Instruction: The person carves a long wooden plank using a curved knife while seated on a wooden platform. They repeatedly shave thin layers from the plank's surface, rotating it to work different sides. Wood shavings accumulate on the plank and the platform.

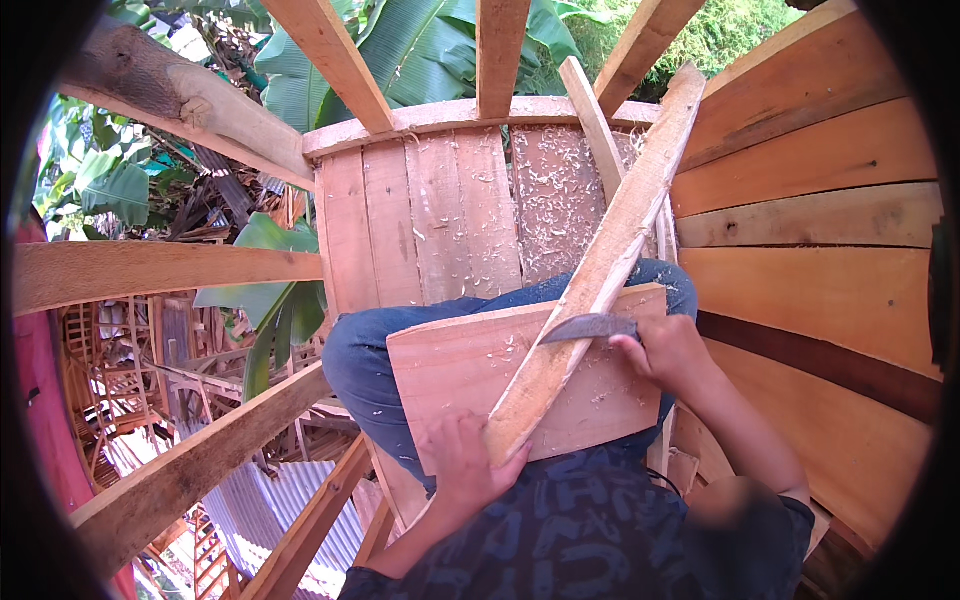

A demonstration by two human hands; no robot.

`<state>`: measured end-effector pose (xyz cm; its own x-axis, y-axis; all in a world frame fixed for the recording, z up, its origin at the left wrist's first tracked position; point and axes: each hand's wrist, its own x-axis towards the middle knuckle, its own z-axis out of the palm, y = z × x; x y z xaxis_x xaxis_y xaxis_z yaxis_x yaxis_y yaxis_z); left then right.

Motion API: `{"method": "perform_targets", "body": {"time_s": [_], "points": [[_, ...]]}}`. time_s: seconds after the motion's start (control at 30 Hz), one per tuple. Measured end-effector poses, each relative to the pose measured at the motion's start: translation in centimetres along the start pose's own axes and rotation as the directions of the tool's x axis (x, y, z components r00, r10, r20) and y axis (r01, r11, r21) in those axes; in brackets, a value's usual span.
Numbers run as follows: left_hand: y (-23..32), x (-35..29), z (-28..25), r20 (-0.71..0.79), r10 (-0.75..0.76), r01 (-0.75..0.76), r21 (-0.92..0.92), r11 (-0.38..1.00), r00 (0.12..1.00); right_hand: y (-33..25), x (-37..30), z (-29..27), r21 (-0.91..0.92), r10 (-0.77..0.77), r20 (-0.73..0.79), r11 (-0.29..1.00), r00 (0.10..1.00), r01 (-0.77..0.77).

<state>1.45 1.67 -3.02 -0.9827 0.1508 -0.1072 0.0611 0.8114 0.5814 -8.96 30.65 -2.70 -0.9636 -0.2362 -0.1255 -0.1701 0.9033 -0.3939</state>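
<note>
A long, rough wooden strip (pixel 600 265) slants from my lap toward the far right, its near end in the grip of my left hand (pixel 466 455). Under it a flat wooden board (pixel 450 365) rests across my thighs. My right hand (pixel 668 350) is closed round the handle of a curved knife (pixel 590 327), most of the handle being hidden by the fingers. The dark blade lies across the strip, touching or nearly touching its upper face. Pale shavings are scattered on the board and on my jeans.
Ahead is a plank platform (pixel 435 215) strewn with shavings, bordered by a raised edge beam (pixel 420 117). A second thin strip (pixel 595 130) leans there. Posts and rails stand at the front and left, with banana leaves (pixel 420 50) beyond. A plank wall (pixel 810 270) rises on the right.
</note>
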Motion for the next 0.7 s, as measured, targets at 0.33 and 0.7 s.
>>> {"method": "perform_targets", "body": {"time_s": [0.33, 0.7], "points": [[0.0, -0.3, -0.2, -0.007, -0.018, 0.018, 0.004, 1.0, 1.0, 1.9, 2.9, -2.4, 0.182, 0.265, -0.007, 0.948, 0.964, -0.259], [-0.7, -0.2, 0.0, -0.011, 0.012, -0.013, -0.051, 0.999, 1.0, 5.4, 1.9, -4.6, 0.445, 0.416, -0.13, 0.836, 0.9, -0.322]]}}
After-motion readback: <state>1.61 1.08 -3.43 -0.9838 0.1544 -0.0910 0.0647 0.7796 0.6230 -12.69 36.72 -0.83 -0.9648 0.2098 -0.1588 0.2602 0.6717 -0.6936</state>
